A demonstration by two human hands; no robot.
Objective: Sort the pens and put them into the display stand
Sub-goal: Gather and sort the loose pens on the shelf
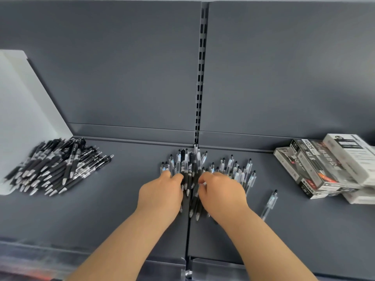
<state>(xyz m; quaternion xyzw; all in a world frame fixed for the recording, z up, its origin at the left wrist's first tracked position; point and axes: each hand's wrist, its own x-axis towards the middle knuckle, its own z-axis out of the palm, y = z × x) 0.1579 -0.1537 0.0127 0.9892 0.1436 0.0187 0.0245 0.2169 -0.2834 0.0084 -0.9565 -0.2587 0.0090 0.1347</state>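
A mixed heap of black-grip and clear-barrel pens (192, 165) lies at the middle of the grey shelf (121, 209), across the seam between two shelf boards. My left hand (162, 191) and my right hand (221, 191) both lie on the heap from the near side, fingers curled into the pens. Whether either hand holds particular pens is hidden by the fingers. A sorted pile of black pens (54, 169) lies at the far left. One clear pen (269, 203) lies alone to the right of my right hand.
Stacked pen boxes (328, 167) sit at the right end of the shelf. A white divider panel (24, 110) leans at the left end. A slotted upright (200, 78) runs up the grey back wall. Clear price rails edge the shelf front.
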